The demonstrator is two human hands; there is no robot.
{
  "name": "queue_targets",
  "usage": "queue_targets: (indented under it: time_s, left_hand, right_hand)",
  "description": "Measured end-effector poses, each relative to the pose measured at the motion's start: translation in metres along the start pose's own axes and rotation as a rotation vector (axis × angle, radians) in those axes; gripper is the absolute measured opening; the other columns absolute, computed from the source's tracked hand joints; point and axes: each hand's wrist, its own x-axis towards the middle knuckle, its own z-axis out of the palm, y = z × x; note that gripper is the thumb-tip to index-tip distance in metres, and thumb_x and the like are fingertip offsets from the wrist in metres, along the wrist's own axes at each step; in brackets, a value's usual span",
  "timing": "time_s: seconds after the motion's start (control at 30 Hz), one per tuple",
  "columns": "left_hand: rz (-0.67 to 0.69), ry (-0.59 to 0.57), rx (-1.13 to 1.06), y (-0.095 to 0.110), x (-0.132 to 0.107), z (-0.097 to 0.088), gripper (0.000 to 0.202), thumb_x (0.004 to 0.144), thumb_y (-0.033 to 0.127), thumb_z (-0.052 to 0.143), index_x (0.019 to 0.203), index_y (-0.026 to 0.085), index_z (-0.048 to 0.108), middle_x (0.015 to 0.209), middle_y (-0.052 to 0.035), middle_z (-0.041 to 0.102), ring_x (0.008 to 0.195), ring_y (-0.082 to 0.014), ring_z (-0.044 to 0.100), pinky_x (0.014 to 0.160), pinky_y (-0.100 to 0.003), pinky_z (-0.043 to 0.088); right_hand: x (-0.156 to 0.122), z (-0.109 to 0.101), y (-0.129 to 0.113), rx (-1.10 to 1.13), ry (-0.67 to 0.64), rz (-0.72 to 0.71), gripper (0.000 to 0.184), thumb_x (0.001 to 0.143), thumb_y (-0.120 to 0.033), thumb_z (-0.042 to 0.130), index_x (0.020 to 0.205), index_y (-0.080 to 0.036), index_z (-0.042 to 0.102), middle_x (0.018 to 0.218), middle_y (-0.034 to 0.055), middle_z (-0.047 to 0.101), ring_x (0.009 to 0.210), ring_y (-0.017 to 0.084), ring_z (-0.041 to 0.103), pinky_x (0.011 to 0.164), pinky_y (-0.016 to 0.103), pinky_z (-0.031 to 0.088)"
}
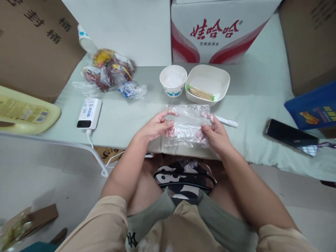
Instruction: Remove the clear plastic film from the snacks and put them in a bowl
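Between my two hands is a crinkled clear plastic bag (185, 131), stretched flat near the table's front edge. My left hand (160, 124) pinches its left side, thumb and fingers closed on the film. On the opposite side, my right hand (215, 134) grips the bag with the thumb on top; fingers show through the film. Just beyond it stands a white paper cup (173, 80) with something clear and whitish inside. Touching the cup is a white bowl (220, 82) holding several thin sticks (201, 93) with green ends. A white plastic handle (227, 121) pokes out beside my right hand.
A white power bank (89, 112) with a cable and a pale yellow bottle (26, 112) lie left. Wrapped snacks (110, 70) sit behind them. A phone (291, 136) and a blue package (312, 105) are right. A white-and-red carton (217, 31) stands at the back.
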Motion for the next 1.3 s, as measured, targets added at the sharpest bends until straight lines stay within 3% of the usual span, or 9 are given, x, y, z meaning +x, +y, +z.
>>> queue_targets:
  time_s: [0.3, 0.43, 0.53, 0.67, 0.83, 0.9, 0.97, 1.07, 1.3]
  left_hand:
    - [0.032, -0.011, -0.004, 0.002, 0.002, -0.009, 0.018, 0.068, 0.027, 0.071, 0.079, 0.013, 0.072, 0.077, -0.0051, 0.069, 0.067, -0.0129, 0.063, 0.063, -0.026, 0.051]
    - [0.124, 0.077, 0.284, -0.001, 0.004, -0.002, 0.018, 0.067, 0.023, 0.069, 0.083, 0.014, 0.07, 0.076, -0.0021, 0.065, 0.067, -0.0109, 0.057, 0.062, -0.023, 0.045]
    - [0.212, 0.136, 0.321, -0.005, 0.006, 0.0, 0.052, 0.063, 0.017, 0.074, 0.114, 0.019, 0.064, 0.095, -0.0021, 0.068, 0.077, -0.0105, 0.06, 0.069, -0.022, 0.047]
    - [0.271, 0.227, 0.258, -0.007, 0.011, -0.008, 0.069, 0.063, 0.022, 0.079, 0.127, 0.024, 0.053, 0.114, -0.0066, 0.068, 0.084, -0.012, 0.064, 0.076, -0.025, 0.051]
    - [0.525, 0.631, 0.422, -0.013, 0.014, 0.006, 0.022, 0.075, 0.03, 0.073, 0.085, 0.02, 0.057, 0.073, 0.0019, 0.06, 0.068, -0.0108, 0.058, 0.066, -0.023, 0.048]
    - [0.514, 0.58, 0.539, -0.019, 0.016, 0.02, 0.018, 0.081, 0.034, 0.068, 0.079, 0.019, 0.057, 0.07, 0.0007, 0.06, 0.067, -0.0121, 0.059, 0.065, -0.025, 0.049]
    - [0.522, 0.459, 0.601, -0.026, 0.019, 0.032, 0.032, 0.08, 0.037, 0.072, 0.105, 0.02, 0.063, 0.106, -0.0084, 0.069, 0.099, -0.0196, 0.067, 0.082, -0.032, 0.055]
    - [0.56, 0.297, 0.582, -0.033, 0.026, 0.039, 0.075, 0.077, 0.047, 0.077, 0.143, 0.026, 0.047, 0.154, -0.0143, 0.047, 0.139, -0.0286, 0.049, 0.108, -0.043, 0.048]
    - [0.413, 0.144, 0.414, -0.027, 0.028, 0.036, 0.045, 0.085, 0.044, 0.068, 0.122, 0.017, 0.067, 0.126, -0.0128, 0.07, 0.119, -0.027, 0.064, 0.106, -0.04, 0.048]
  right_hand:
    - [0.004, -0.008, -0.003, 0.209, -0.137, 0.041, 0.023, 0.075, -0.045, 0.062, 0.078, -0.023, 0.059, 0.07, 0.0018, 0.062, 0.06, 0.017, 0.058, 0.056, 0.032, 0.051]
    - [0.009, -0.006, 0.006, -0.007, 0.019, 0.048, 0.056, 0.069, -0.042, 0.075, 0.116, -0.029, 0.048, 0.094, 0.0003, 0.066, 0.066, 0.014, 0.059, 0.06, 0.029, 0.051]
    - [0.01, -0.004, 0.009, -0.086, 0.077, 0.048, 0.086, 0.062, -0.033, 0.081, 0.134, -0.031, 0.035, 0.095, -0.0006, 0.067, 0.07, 0.015, 0.062, 0.066, 0.03, 0.052]
    - [0.011, -0.004, 0.005, -0.124, 0.199, -0.048, 0.033, 0.073, -0.036, 0.071, 0.099, -0.025, 0.055, 0.08, -0.0018, 0.063, 0.067, 0.014, 0.057, 0.061, 0.027, 0.045]
    - [0.01, -0.001, 0.001, -0.359, 0.434, -0.339, 0.007, 0.084, -0.03, 0.057, 0.087, -0.025, 0.054, 0.085, -0.0005, 0.065, 0.073, 0.016, 0.059, 0.068, 0.029, 0.047]
    - [0.007, 0.003, 0.003, -0.518, 0.491, -0.496, 0.005, 0.087, -0.027, 0.055, 0.092, -0.025, 0.054, 0.09, 0.0019, 0.069, 0.083, 0.02, 0.065, 0.077, 0.034, 0.05]
    - [0.004, 0.009, 0.008, -0.629, 0.468, -0.625, 0.007, 0.09, -0.026, 0.054, 0.096, -0.027, 0.053, 0.095, 0.0042, 0.072, 0.087, 0.023, 0.067, 0.08, 0.038, 0.052]
    - [-0.002, 0.02, 0.014, -0.602, 0.319, -0.674, 0.007, 0.095, -0.03, 0.053, 0.101, -0.028, 0.05, 0.096, 0.0042, 0.073, 0.084, 0.022, 0.068, 0.076, 0.038, 0.053]
    - [-0.003, 0.031, 0.012, -0.215, 0.223, -0.328, 0.029, 0.096, -0.049, 0.054, 0.113, -0.029, 0.043, 0.081, -0.0023, 0.06, 0.06, 0.014, 0.055, 0.057, 0.028, 0.045]
